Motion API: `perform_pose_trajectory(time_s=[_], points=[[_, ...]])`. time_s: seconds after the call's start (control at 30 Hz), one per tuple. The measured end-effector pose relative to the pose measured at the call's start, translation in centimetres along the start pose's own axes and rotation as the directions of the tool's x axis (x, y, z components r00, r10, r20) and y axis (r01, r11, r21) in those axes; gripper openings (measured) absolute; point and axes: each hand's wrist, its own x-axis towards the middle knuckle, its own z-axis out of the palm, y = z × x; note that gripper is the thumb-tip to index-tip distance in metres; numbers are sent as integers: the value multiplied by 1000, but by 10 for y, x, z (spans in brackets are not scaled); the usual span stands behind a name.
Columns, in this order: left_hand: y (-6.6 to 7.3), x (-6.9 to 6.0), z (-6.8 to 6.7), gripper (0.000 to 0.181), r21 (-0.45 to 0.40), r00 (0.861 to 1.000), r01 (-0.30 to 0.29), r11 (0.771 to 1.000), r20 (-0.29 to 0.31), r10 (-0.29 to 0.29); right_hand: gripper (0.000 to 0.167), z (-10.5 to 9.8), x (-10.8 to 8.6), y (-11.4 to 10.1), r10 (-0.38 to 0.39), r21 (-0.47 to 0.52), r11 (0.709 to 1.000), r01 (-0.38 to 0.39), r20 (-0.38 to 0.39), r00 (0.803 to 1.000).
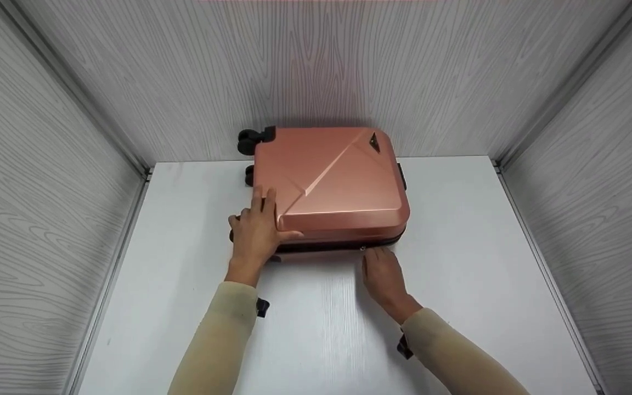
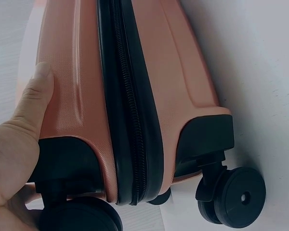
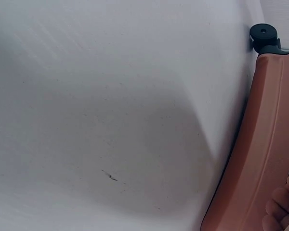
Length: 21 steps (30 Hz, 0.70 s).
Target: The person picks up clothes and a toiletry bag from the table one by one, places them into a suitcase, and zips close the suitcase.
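A copper-pink hard-shell suitcase [image 1: 343, 186] lies flat on the white surface, its black wheels to the left. The left hand [image 1: 255, 227] rests on the suitcase's near left corner, fingers spread over the shell; in the left wrist view its thumb [image 2: 36, 96] presses the side above a black wheel [image 2: 238, 197]. A black zipper [image 2: 130, 101] runs round the middle of the side, closed where it shows. At the near side, right of centre, the right hand [image 1: 384, 277] pinches the metal zipper pull [image 1: 364, 248] with curled fingers. In the right wrist view those curled fingers [image 3: 282, 207] show at the edge.
Grey wood-grain panels stand behind [image 1: 201, 71] and on both sides of the white surface [image 1: 458, 230]. The suitcase lies close to the back panel. A black side handle [image 1: 402, 176] is on the suitcase's right end. Small black devices are strapped at both wrists.
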Motion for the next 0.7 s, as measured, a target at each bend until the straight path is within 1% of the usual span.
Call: perform_pose_trajectory(time_s=[0.1, 0.2, 0.43, 0.6, 0.7], points=[[1, 0, 0, 127, 11, 1000, -4, 1000, -11, 4, 7, 1, 0, -1, -2, -15, 1000, 2, -15, 1000], [2, 1, 1, 128, 20, 1000, -4, 1000, -15, 4, 7, 3, 0, -4, -6, -27, 1000, 6, -13, 1000], [1, 2, 1, 128, -6, 1000, 0, 1000, 8, 0, 14, 8, 5, -19, -27, 14, 1000, 27, 1, 1000], [1, 1, 0, 129, -4, 1000, 7, 1000, 8, -7, 9, 9, 7, -24, -33, 26, 999, 32, 25, 999], [1, 1, 0, 129, -6, 1000, 7, 1000, 9, -7, 7, 10, 7, -24, -44, 36, 998, 44, 7, 999]])
